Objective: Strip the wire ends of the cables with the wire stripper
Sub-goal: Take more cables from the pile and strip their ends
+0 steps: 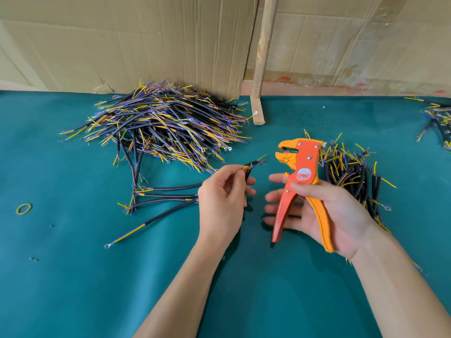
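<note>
Head view
Left hand (223, 196): raised over the green table (73, 289), thumb and fingers curled, pinching 1 black cable (251, 167) near its end; short yellow, blue and pink wire ends fan out past the fingertips, pointing far and right.
Right hand (324, 211): palm up, holding the wire stripper (301, 181); the thumb lies across the tool below its round label, the orange grip rests in the palm, the fingers are stretched nearly straight behind the red handle, so the handles stand wide apart.
Wire stripper head: yellow jaws parted, pointing left toward the held cable, close to its wire ends but not touching.
Big pile (166, 125): a heap of black cables with coloured ends, far left of the hands, against the cardboard wall (122, 45).
Loose cables (166, 196): 4 or so lie flat just left of the left hand, 1 ending in a ring terminal.
Small pile (351, 174): right of the stripper, partly behind the right hand.
Third pile (439, 120): at the far right edge, cut off.
Rubber band (24, 209): lies alone, near the left edge.
Wooden stick (262, 57): leans upright at the cardboard.
</note>
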Action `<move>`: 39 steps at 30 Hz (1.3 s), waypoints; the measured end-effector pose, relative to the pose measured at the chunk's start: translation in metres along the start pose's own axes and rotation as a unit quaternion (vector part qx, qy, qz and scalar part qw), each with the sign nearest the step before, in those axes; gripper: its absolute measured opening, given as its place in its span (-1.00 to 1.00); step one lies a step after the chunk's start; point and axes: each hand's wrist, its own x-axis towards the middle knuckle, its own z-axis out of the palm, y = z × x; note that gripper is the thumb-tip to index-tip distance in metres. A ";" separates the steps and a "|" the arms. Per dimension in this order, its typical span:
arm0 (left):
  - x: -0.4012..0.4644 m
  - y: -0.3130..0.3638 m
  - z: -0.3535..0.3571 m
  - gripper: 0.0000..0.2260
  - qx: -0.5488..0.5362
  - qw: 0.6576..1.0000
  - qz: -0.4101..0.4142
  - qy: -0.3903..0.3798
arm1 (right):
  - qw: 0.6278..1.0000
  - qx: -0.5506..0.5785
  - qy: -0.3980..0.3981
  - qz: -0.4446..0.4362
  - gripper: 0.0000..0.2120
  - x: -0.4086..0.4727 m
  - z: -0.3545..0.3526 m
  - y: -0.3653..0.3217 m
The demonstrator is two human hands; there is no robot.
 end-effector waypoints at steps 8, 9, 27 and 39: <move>-0.003 0.005 -0.002 -0.80 0.109 0.987 0.092 0.071 | 0.995 -0.059 -0.054 0.055 -0.60 -0.002 0.009 0.005; -0.003 0.005 -0.002 -0.80 0.111 0.987 0.095 0.072 | 0.995 -0.056 -0.057 0.057 -0.60 -0.002 0.010 0.006; 0.000 0.001 -0.002 -0.81 0.113 0.988 0.093 0.047 | 0.995 -0.067 -0.069 0.022 -0.83 -0.005 0.017 0.006; 0.002 -0.002 -0.002 -0.81 0.116 0.988 0.093 0.039 | 0.994 -0.082 -0.074 0.024 -0.90 -0.006 0.019 0.006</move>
